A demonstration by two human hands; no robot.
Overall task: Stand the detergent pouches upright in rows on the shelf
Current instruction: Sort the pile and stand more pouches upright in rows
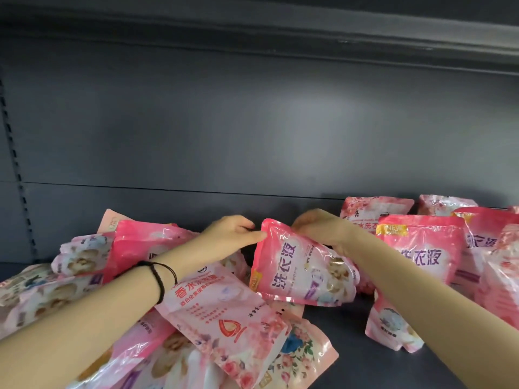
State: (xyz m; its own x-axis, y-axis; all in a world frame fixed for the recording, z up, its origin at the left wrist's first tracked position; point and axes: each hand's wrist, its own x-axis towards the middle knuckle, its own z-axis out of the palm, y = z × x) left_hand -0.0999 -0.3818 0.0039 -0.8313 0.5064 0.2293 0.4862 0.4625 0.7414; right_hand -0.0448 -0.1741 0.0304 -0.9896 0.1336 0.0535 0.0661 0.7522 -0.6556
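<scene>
The tilted pouch (302, 269) is pinched at its top corners by the left hand (233, 231) and right hand (320, 227); it should be turned upright, then seated just left of the standing row (421, 248).

Dark back panel (252, 130); slotted upright (16, 169) at left.

occlusions and cut-offs, head view

right hand (320, 230): fingers behind the held pouch (303, 265), grip not visible. rear pouches (376, 209) mostly covered by the front upright pouch (421, 256). pile of pouches (213, 318) cut by the bottom and left edges. small print blurred, unreadable.
</scene>
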